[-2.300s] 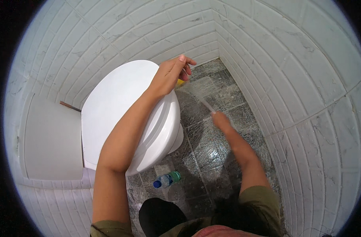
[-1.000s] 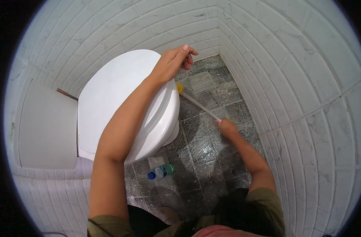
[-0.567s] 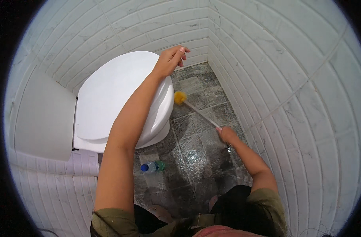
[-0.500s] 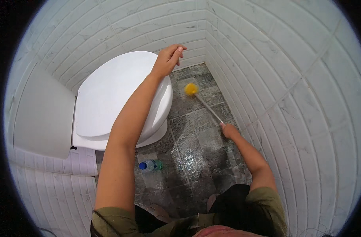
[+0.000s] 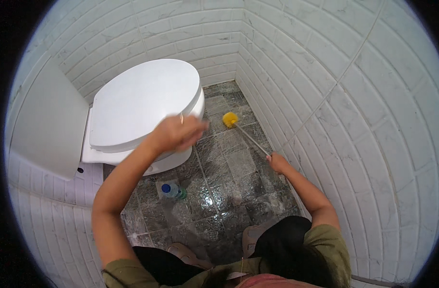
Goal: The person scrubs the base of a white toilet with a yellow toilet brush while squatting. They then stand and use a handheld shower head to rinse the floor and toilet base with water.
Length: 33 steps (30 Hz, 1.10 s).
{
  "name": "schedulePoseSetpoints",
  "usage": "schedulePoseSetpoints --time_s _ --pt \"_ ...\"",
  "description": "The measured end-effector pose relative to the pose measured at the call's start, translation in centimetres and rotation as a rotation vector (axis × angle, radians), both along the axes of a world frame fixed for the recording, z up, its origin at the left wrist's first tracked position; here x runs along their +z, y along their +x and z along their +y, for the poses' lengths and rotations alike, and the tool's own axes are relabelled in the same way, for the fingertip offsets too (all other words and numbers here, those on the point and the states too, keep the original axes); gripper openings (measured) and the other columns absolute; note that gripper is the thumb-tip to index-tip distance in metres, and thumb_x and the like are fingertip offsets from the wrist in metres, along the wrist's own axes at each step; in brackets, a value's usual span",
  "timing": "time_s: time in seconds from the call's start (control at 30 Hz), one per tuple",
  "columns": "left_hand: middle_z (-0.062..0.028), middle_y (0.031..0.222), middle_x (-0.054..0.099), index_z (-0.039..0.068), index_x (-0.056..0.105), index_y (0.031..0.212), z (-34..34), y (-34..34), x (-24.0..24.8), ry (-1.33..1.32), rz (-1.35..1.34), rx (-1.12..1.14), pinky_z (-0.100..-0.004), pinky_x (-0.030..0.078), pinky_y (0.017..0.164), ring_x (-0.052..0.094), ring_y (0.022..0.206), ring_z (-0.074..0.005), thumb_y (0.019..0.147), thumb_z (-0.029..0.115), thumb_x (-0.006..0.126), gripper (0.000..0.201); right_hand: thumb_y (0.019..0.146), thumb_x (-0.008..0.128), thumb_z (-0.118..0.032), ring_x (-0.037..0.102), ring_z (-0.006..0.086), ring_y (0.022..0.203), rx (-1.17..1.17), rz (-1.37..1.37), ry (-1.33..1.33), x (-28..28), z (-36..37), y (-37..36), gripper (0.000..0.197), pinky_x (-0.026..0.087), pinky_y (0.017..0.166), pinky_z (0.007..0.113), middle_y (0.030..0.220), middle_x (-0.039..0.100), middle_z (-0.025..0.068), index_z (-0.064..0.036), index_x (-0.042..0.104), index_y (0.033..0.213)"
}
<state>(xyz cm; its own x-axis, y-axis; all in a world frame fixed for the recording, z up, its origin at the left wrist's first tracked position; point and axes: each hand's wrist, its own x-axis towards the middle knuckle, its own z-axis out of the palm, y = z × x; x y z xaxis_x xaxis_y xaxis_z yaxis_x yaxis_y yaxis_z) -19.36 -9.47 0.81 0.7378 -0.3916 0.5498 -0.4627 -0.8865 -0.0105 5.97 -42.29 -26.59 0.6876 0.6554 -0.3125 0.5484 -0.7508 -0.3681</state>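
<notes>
A toilet brush with a round yellow head [image 5: 230,120] and a thin pale handle stretches over the wet grey floor. Its handle end is gripped in my right hand [image 5: 278,164], close to the right wall. The brush head appears to rest on the tiles, to the right of the white toilet [image 5: 147,101], whose lid is down. My left hand [image 5: 178,133] is in front of the toilet's near right rim; motion smears its fingers, and no object shows in it. I cannot tell whether it touches the toilet.
A clear plastic bottle [image 5: 173,191] with a blue cap and a greenish end lies on the floor near the toilet base. White tiled walls [image 5: 320,96] close in at the back and right. The cistern [image 5: 44,125] stands at left, and my sandalled feet [image 5: 250,238] are below.
My left hand has come back toward me, from beyond the toilet's right edge to its near side. The view has shifted slightly; my right hand still grips the brush.
</notes>
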Motion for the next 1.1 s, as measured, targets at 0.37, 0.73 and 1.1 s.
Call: schedulePoseSetpoints --time_s 0.37,0.73,1.1 --pt "-0.012 0.09 0.058 0.002 0.061 0.106 0.9 -16.1 -12.8 -0.429 0.185 0.245 -0.0387 0.051 0.072 0.06 0.083 -0.0301 0.08 0.008 0.066 0.028 0.093 0.043 -0.011 0.062 0.0445 0.078 -0.165 -0.167 -0.211 4.8 -13.7 -11.6 0.056 0.047 0.073 0.053 0.084 0.061 0.0279 -0.02 0.029 0.147" --pt "-0.0162 0.106 0.058 0.003 0.059 0.11 1.5 -16.7 -17.9 -0.639 0.449 0.295 -0.0434 0.045 0.089 0.055 0.101 -0.036 0.085 0.015 0.062 0.028 0.093 0.041 -0.01 0.062 0.0441 0.08 -0.344 0.106 -0.22 2.9 -20.3 -19.1 0.055 0.047 0.071 0.053 0.085 0.061 0.0282 -0.0218 0.03 0.146" --pt "-0.0146 0.109 0.058 0.005 0.058 0.11 1.5 -17.3 -21.3 -0.501 0.481 0.234 -0.0459 0.044 0.093 0.055 0.105 -0.0344 0.085 0.015 0.063 0.027 0.089 0.042 -0.006 0.063 0.047 0.082 0.025 -0.399 -0.13 2.2 6.8 1.6 0.047 0.049 0.073 0.055 0.085 0.062 0.0323 -0.0105 0.036 0.136"
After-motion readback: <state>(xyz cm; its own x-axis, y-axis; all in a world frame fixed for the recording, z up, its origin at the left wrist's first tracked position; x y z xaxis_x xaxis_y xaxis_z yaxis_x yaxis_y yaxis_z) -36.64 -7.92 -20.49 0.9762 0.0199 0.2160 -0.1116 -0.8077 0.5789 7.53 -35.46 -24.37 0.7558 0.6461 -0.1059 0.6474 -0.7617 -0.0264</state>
